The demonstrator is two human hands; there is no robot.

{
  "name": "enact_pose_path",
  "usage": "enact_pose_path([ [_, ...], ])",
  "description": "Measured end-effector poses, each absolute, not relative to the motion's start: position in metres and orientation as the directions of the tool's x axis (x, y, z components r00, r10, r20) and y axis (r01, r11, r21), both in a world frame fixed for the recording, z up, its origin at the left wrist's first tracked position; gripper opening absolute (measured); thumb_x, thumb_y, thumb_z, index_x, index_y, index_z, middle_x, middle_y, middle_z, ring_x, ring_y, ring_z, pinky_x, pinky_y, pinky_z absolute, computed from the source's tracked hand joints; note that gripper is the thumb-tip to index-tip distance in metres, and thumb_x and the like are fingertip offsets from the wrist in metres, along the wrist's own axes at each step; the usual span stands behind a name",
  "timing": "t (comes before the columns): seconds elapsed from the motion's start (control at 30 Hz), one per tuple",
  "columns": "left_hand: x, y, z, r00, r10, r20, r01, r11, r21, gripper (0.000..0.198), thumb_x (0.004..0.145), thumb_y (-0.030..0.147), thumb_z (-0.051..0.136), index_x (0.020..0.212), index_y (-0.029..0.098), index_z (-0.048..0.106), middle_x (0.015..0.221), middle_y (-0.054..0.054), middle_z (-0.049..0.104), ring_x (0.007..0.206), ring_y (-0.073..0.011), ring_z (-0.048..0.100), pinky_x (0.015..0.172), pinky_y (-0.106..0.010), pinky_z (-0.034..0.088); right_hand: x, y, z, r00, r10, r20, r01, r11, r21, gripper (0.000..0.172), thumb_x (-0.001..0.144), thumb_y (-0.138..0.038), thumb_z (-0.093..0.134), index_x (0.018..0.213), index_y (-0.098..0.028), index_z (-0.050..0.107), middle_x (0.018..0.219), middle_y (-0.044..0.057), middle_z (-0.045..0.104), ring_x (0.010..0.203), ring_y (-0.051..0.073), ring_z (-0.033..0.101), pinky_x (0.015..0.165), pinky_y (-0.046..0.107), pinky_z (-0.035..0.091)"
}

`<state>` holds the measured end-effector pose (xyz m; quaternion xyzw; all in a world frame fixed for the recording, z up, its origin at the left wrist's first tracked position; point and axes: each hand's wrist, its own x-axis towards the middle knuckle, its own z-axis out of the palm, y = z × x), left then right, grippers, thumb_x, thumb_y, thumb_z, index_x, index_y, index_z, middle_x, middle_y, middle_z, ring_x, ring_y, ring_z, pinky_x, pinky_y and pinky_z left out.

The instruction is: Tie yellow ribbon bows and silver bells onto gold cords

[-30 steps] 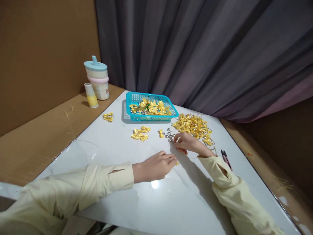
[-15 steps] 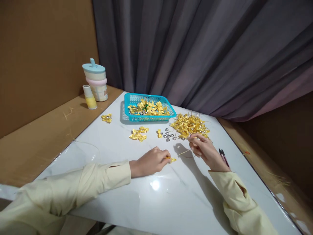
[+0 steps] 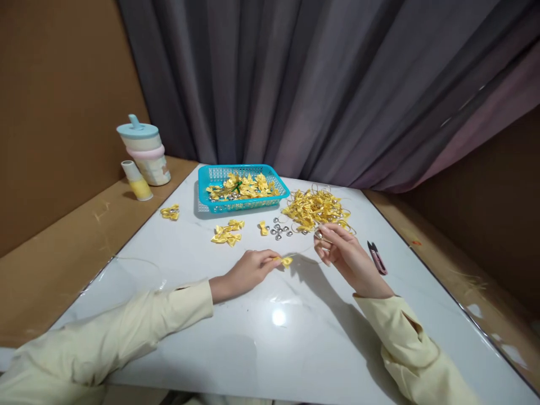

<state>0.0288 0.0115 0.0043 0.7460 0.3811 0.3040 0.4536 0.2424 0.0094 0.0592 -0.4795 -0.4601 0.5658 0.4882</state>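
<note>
My left hand (image 3: 248, 270) rests low over the white table (image 3: 270, 337) and pinches a small yellow ribbon bow (image 3: 287, 261) at its fingertips. My right hand (image 3: 343, 256) is raised a little to the right, fingers curled, pinching a small silver bell (image 3: 318, 235); a thin thread seems to run from it toward the bow. Just beyond lie several loose silver bells (image 3: 279, 230) and a heap of yellow bows on wire loops (image 3: 314, 207).
A turquoise basket (image 3: 211, 178) with yellow bows stands at the back. Loose bows (image 3: 226, 233) lie in front of it, another bow (image 3: 170, 212) at the left. Thread snips (image 3: 375, 256) lie right of my hand. A lidded cup (image 3: 145, 149) and small bottle (image 3: 137, 180) stand on the brown ledge.
My right hand left the loose bells, drew back and lifted with a bell pinched. My left hand closed from flat onto the yellow bow. The view shifted, so everything sits further left.
</note>
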Motion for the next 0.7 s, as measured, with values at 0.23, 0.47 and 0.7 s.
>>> enact_pose_path([
  [0.23,0.030,0.011,0.008,0.468,0.881,0.073,0.348,-0.260,0.901,0.024,0.087,0.033,0.048,0.088,0.018,0.067,0.084,-0.003,0.071,0.078,-0.0173,0.062,0.070,-0.025,0.043,0.233,-0.006,0.074,-0.033,0.983,0.180,-0.059,0.178,-0.982,0.008,0.075,-0.033,0.067,0.073,-0.025,0.067,0.103,0.001,0.061,0.103,0.016,0.054,0.086,0.029,0.044],
  [0.47,0.032,0.011,0.013,0.454,0.886,0.093,0.335,-0.267,0.904,0.022,0.088,0.029,0.047,0.091,0.017,0.066,0.086,-0.003,0.070,0.079,-0.0166,0.062,0.073,-0.025,0.044,0.222,-0.025,0.078,-0.174,0.971,0.164,-0.127,0.143,-0.982,0.015,0.076,-0.037,0.065,0.070,-0.024,0.065,0.074,0.001,0.066,0.071,0.016,0.062,0.077,0.036,0.048],
  [0.7,0.031,0.015,0.008,0.340,0.932,0.124,0.223,-0.208,0.952,0.023,0.086,0.033,0.052,0.093,0.017,0.066,0.096,-0.005,0.069,0.087,-0.0176,0.061,0.079,-0.027,0.044,0.212,-0.024,0.059,-0.229,0.973,-0.039,-0.005,-0.042,-0.999,0.022,0.079,-0.038,0.063,0.076,-0.016,0.062,0.054,-0.002,0.058,0.047,0.007,0.043,0.047,0.022,0.033],
])
